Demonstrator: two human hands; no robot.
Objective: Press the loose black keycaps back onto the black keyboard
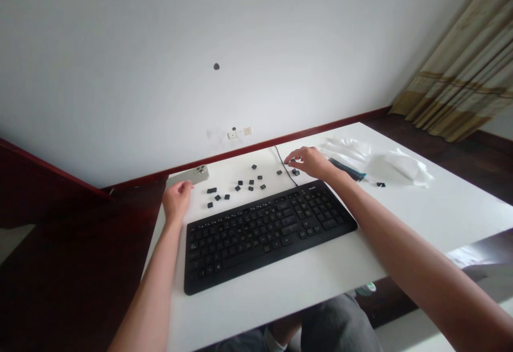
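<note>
A black keyboard (268,229) lies at a slant on the white table (256,312), with bare key positions among its keys. Beyond its far edge several loose black keycaps (251,182) are scattered. My right hand (308,162) reaches past the keyboard's far right side, thumb and fingers pinched at a small dark keycap (286,163) beside the cable. More keycaps (295,172) lie just under that hand. My left hand (177,200) rests at the table's left edge with its fingers curled in, touching nothing I can make out, close to a phone (192,176).
The keyboard's thin black cable (282,162) runs to the table's far edge. Right of my right hand lie a dark blue-edged packet (347,169), a small black-tipped item (380,184) and crumpled clear plastic (401,167). A wall with sockets (240,133) stands behind.
</note>
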